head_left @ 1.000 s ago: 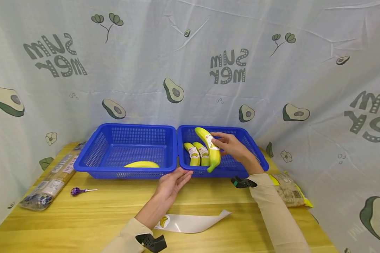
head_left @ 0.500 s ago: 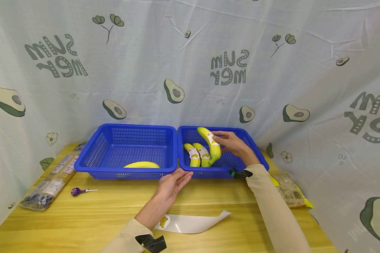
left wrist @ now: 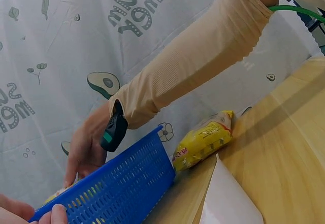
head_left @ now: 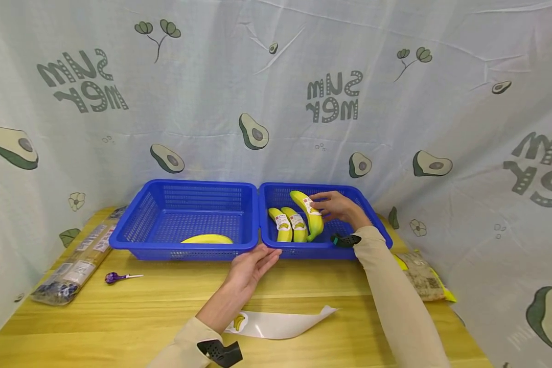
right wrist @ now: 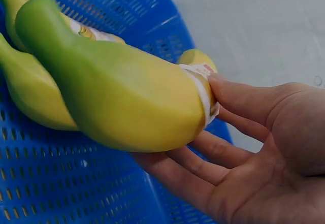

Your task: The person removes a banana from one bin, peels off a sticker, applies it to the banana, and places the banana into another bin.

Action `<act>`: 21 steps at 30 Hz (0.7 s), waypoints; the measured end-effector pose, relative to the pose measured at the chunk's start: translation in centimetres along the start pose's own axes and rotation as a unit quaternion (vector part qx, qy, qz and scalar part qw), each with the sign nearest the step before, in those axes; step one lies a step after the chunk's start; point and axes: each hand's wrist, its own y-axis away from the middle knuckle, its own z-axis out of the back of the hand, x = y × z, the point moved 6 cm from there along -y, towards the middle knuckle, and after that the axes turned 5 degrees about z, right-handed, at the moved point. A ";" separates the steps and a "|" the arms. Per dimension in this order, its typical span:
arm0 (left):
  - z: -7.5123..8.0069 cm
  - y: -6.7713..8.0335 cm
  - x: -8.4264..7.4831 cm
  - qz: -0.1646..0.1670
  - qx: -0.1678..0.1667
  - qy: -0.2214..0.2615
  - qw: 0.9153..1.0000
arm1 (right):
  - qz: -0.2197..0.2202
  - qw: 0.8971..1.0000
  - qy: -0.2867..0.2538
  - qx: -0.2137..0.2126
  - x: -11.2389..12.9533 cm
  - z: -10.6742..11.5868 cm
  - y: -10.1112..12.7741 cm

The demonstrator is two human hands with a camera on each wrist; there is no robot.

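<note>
In the head view my right hand holds a labelled banana low inside the right blue basket. Thumb and fingers grip it near its white label, with the green stem end pointing away from the hand in the right wrist view. Two more labelled bananas lie side by side just left of it. My left hand rests at the front rim, near where the two baskets meet, its fingers fairly straight against the right basket. In the left wrist view its fingertips show before the basket wall.
Beside it stands the left blue basket, with a yellow banana at its front. A white label strip lies on the wooden table. A lollipop and long package are left; a yellow bag is right.
My right hand has lowered the held banana into the right basket, close to the other two, and shifted slightly right. The left hand has stayed at the rim.
</note>
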 end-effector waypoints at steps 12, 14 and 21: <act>-0.2 0.2 0.0 0.001 0.003 0.002 1.000 | -0.034 0.999 0.012 0.021 -1.2 0.0 -1.4; -0.2 0.1 0.1 0.003 0.002 0.003 1.000 | -0.041 0.999 0.011 0.020 -1.4 0.1 -1.5; -0.1 -0.1 0.2 0.004 0.000 0.010 1.000 | -0.048 0.998 0.022 0.035 -1.9 -0.4 -1.5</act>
